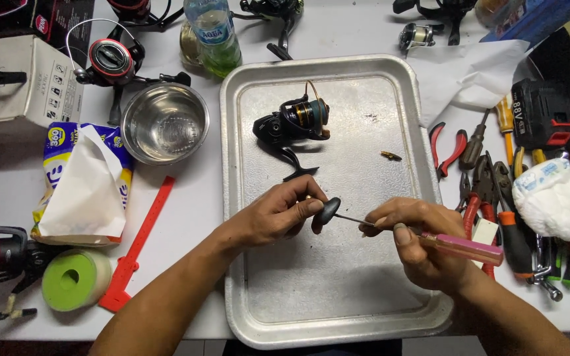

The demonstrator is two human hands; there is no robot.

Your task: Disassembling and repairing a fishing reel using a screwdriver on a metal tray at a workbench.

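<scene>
On the tabletop (186,198) we see a tissue pack (84,181) and an empty steel bowl (165,122). Over the metal tray (338,290), our left hand (275,214) grips a dark knob (328,211). Our right hand (417,240) grasps a pink-handled screwdriver (460,247), lying almost level, its tip pointing left into the knob. A black reel (295,122) lies in the tray.

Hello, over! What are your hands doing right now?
Left hand pinching black knob. Right hand holds pink-handled screwdriver, tip at knob. Both over metal tray. Nothing in the way.

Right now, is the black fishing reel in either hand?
No. The black fishing reel lies on the metal tray, apart from the left hand and right hand.
</scene>
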